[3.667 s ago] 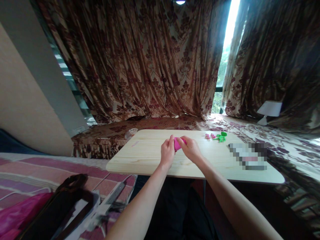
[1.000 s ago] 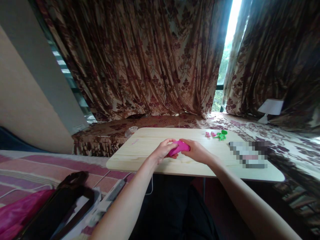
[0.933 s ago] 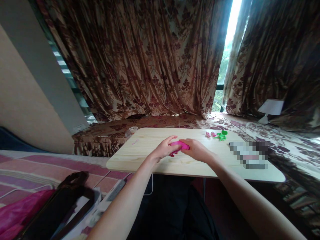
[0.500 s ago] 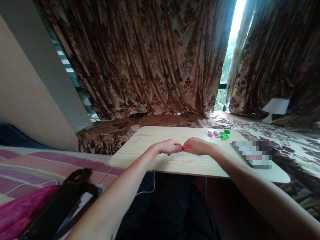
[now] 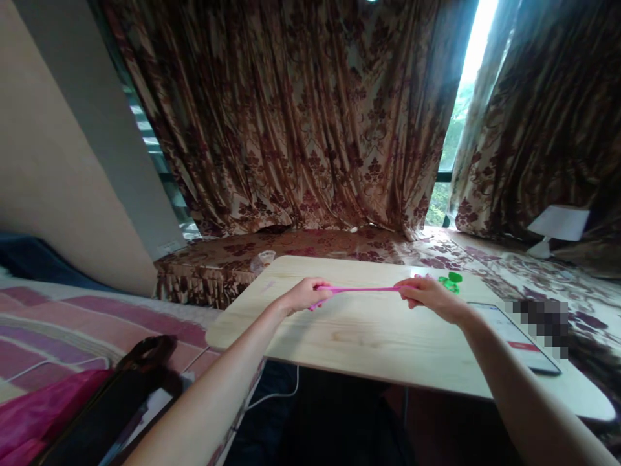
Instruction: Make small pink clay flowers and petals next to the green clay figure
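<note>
A thin pink stretchy strand point(image 5: 365, 289), like soft clay or slime, runs straight and nearly level between my two hands above the wooden table point(image 5: 349, 349). My left hand point(image 5: 306, 294) is closed round its left end, and some pink stuff pokes out below the fingers. At the other end my right hand point(image 5: 427, 294) pinches the strand between thumb and fingers. Just behind the right hand lie small green pieces point(image 5: 451, 282) on the table. Pale pink pieces point(image 5: 421, 277) beside them are mostly covered by that hand.
A tablet point(image 5: 514, 336) lies on the table's right side, partly under my right forearm. Behind the left table corner stands a clear plastic cup point(image 5: 266, 259). A white lamp point(image 5: 557, 223) is on the ledge at right; a dark bag point(image 5: 111, 395) rests on the bed.
My hands have moved apart, the left one leftward and the right one rightward. The pink stuff between them has drawn out into a long thin strand. The view has shifted a little.
</note>
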A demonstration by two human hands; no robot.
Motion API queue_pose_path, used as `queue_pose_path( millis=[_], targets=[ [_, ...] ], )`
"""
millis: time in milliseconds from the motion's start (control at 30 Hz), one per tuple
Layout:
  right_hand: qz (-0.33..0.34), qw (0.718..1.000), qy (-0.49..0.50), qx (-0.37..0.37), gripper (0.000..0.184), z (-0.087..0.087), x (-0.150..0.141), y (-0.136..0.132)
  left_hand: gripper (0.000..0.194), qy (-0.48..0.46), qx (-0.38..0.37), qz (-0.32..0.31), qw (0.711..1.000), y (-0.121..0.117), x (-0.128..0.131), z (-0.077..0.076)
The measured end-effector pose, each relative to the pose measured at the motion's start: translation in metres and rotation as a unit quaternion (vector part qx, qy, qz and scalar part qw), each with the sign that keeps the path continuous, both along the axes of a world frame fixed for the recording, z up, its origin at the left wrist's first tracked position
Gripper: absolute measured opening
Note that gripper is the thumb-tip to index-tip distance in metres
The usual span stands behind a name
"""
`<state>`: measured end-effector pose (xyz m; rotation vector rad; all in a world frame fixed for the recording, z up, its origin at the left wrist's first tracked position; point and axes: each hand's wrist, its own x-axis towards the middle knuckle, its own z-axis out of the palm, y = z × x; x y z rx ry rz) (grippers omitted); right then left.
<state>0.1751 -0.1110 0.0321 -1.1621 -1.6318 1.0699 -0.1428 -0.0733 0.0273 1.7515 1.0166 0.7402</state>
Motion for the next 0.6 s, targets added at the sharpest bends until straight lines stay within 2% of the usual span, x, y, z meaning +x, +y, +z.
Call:
queue_pose_path(
  millis=[133, 233, 333, 400, 500, 600],
  targets=[
    [-0.077, 0.987, 0.138, 0.038, 0.034, 0.003, 0.018, 0.023, 0.033, -0.037, 0.009, 0.051, 0.998, 0.026, -0.005, -0.002],
    [-0.094, 0.946, 0.304, 0.064, 0.028, 0.011, 0.003, 0.050, 0.033, -0.065, 0.010, 0.068, 0.996, 0.042, 0.008, -0.004],
    [-0.039, 0.950, 0.306, 0.040, 0.028, 0.019, -0.035, 0.083, 0.032, -0.115, -0.004, 0.071, 0.991, 0.053, 0.031, -0.005],
    [-0.037, 0.960, 0.278, 0.022, 0.034, 0.018, -0.063, 0.104, 0.032, -0.181, -0.020, 0.073, 0.981, 0.058, 0.045, -0.004],
    [-0.033, 0.965, 0.261, -0.009, 0.033, 0.008, -0.096, 0.125, 0.031, -0.236, -0.021, 0.103, 0.966, 0.066, 0.054, -0.004],
    [0.001, 0.973, 0.227, -0.036, 0.038, -0.007, -0.120, 0.131, 0.029, -0.215, 0.022, 0.181, 0.959, 0.074, 0.049, -0.010]
  ],
)
